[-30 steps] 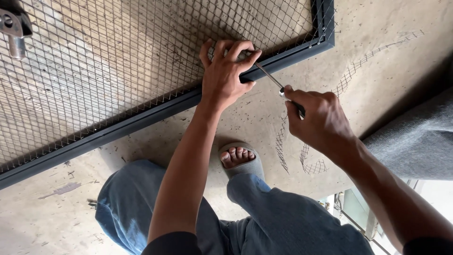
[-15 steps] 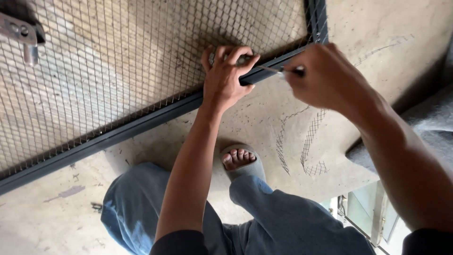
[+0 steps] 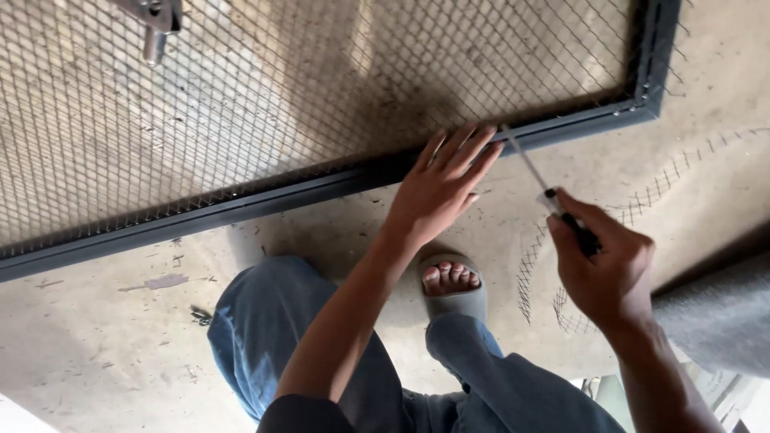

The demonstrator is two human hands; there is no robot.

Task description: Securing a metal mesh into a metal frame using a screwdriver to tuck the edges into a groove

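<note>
A dark grey metal frame [image 3: 241,204] filled with wire mesh [image 3: 305,88] lies on the concrete floor. My left hand [image 3: 441,188] rests flat with fingers spread on the frame's lower bar, near its right corner. My right hand [image 3: 605,269] grips the dark handle of a screwdriver [image 3: 533,172]. Its thin shaft slants up and left, and the tip meets the frame bar just right of my left fingertips.
A metal latch [image 3: 152,20] is fixed to the mesh at the top left. A loose scrap of wire mesh [image 3: 561,281] lies on the floor under my right hand. My sandalled foot [image 3: 451,285] and jeans [image 3: 273,329] are below. Grey fabric [image 3: 722,313] sits at right.
My right hand has pulled back down and right from the frame, the screwdriver tip staying at the bar. My left hand has flattened on the bar. The camera has shifted, moving the frame rightward.
</note>
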